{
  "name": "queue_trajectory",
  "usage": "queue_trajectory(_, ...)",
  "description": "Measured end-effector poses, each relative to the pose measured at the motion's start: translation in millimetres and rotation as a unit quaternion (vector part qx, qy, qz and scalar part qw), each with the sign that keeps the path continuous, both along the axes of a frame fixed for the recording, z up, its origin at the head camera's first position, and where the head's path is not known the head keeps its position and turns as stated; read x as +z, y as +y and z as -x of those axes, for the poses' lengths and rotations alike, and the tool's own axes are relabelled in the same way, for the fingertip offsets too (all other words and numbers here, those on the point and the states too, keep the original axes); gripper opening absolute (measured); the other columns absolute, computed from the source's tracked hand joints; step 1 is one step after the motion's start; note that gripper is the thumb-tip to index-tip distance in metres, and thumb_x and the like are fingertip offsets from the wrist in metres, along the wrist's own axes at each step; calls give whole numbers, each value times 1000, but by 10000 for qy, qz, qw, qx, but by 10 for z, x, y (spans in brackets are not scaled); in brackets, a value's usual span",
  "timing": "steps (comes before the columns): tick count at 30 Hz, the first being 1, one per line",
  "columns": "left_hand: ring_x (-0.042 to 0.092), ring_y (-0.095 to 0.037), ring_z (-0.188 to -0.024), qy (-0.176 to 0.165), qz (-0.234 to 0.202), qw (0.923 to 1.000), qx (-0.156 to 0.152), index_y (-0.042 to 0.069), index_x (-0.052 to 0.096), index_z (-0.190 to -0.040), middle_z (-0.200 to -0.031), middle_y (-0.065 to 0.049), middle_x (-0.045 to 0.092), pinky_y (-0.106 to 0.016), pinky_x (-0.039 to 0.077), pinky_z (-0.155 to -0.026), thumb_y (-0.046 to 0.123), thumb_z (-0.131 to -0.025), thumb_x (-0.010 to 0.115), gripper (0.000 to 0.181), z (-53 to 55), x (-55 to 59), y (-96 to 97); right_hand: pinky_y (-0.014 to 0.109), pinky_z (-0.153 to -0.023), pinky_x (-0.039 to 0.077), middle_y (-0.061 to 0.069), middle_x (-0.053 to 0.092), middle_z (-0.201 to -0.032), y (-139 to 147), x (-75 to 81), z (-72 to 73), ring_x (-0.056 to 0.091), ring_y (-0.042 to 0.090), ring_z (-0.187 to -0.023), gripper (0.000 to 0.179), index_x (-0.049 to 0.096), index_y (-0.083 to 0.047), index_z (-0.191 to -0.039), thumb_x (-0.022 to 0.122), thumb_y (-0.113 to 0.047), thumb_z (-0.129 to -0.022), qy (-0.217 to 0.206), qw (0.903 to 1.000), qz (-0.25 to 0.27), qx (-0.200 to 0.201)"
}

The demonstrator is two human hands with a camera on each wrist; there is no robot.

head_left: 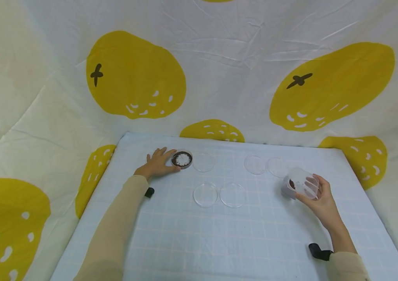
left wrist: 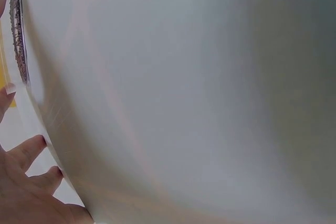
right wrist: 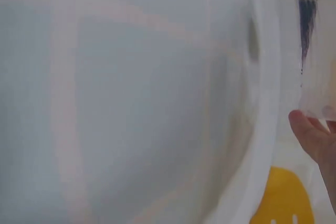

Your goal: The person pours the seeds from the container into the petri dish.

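Note:
A round petri dish (head_left: 182, 167) stands at the back left of the table, with dark soil-like material and a patch of white bits inside. My left hand (head_left: 156, 163) grips its left side between thumb and forefinger, the other fingers spread. In the left wrist view the dish's dark layer (left wrist: 18, 35) shows edge-on beside the fingers of my left hand (left wrist: 26, 198). On the right, my right hand (head_left: 322, 201) holds a clear plastic tub (head_left: 302, 183) tilted above the table, thumb on the near side. Some dark material (head_left: 291, 184) lies in the tub's left end.
Beside the filled dish lies a transparent round dish or lid (head_left: 204, 171). Two more, a left one (head_left: 194, 199) and a right one (head_left: 243, 200), lie nearer me. Another pair (head_left: 245, 168) is at the back right. A fruit-print cloth (head_left: 220, 78) hangs behind the table (head_left: 220, 242).

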State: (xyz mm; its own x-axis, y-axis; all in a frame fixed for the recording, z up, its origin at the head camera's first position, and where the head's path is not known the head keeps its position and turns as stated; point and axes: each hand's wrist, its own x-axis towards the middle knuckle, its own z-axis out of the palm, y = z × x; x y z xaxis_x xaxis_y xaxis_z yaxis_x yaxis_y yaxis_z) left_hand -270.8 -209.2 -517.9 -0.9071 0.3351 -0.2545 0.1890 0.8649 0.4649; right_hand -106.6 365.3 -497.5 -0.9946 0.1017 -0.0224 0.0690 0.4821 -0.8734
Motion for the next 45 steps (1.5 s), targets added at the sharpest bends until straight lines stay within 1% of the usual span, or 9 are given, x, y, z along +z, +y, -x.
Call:
queue_trajectory(7, -3, -45, -149, 7, 106, 9999, -14, 28, 24, -161, -165, -18, 7, -74, -5, -108, 74, -84, 61, 97, -2, 4, 5, 7, -99, 31, 15, 21, -161, 302, -94, -5, 22, 31, -147, 98, 1, -27, -159, 74, -26, -93, -276, 9986, -23, 447)
queue_trajectory(8, -3, -45, -149, 16, 113, 9999, -11, 28, 24, -161, -165, -19, 7, -74, -5, -108, 73, -84, 62, 97, -5, 8, 6, 2, -90, 31, 12, 21, -162, 355, -108, 4, 21, 28, -148, 97, 2, -29, -159, 73, -25, -94, -319, 9980, -32, 540)
queue_trajectory(14, -2, -46, -149, 63, 108, 9999, -23, 26, 25, -160, -165, -20, 8, -74, -5, -108, 70, -85, 64, 95, -16, 27, 17, 7, -92, 39, 4, 19, -164, 648, -180, 84, 31, -5, -138, 89, 8, -34, -158, 69, -13, -97, -559, 9894, 684, 1155)
queue_trajectory(18, -2, -46, -149, 46, 128, 9999, -30, 27, 24, -160, -165, -20, 8, -74, -5, -108, 71, -85, 63, 96, -16, 23, 19, 17, -93, 47, 11, 17, -162, 823, -253, 129, 42, -9, -129, 89, 10, -25, -159, 62, 8, -95, -492, 9696, 1665, 1725)
queue_trajectory(21, -3, -45, -149, 40, 190, 9998, -35, 27, 24, -161, -165, -19, 8, -74, -4, -108, 72, -85, 62, 96, -10, 16, 20, 16, -94, 46, 10, 17, -162, 901, -274, 148, 43, -8, -129, 89, 8, -22, -160, 59, 11, -95, -516, 9613, 1861, 1966)
queue_trajectory(29, -3, -45, -149, 7, 178, 9998, -24, 29, 23, -161, -165, -19, 7, -73, -5, -109, 74, -84, 61, 96, 1, 13, 12, 15, -97, 43, 8, 11, -166, 949, -233, 215, 41, -8, -131, 88, 5, -21, -161, 53, 14, -96, -745, 9534, 1904, 2220)
queue_trajectory(39, -3, -45, -149, 10, 163, 9999, -14, 29, 24, -160, -165, -19, 7, -74, -6, -108, 74, -84, 61, 97, -7, 3, 7, 13, -92, 42, 11, 0, -167, 952, -187, 230, 41, -12, -127, 93, 0, -32, -162, 57, 5, -98, -1015, 9608, 1333, 2209)
queue_trajectory(43, -3, -44, -149, 8, 151, 9999, -1, 28, 23, -160, -165, -19, 7, -74, -5, -108, 75, -84, 61, 97, -8, 0, 10, 43, -116, 23, 4, -1, -168, 963, -166, 194, 13, -1, -146, 95, -2, -39, -160, 59, -1, -98, -1262, 9649, 1187, 1973)
queue_trajectory(45, -3, -44, -149, 1, 141, 9999, 0, 29, 23, -160, -166, -18, 7, -73, -5, -109, 75, -84, 61, 97, -8, -4, 13, 60, -114, 6, 1, -3, -168, 968, -160, 156, -7, 12, -151, 96, -3, -41, -160, 61, -5, -98, -1394, 9671, 1140, 1798)
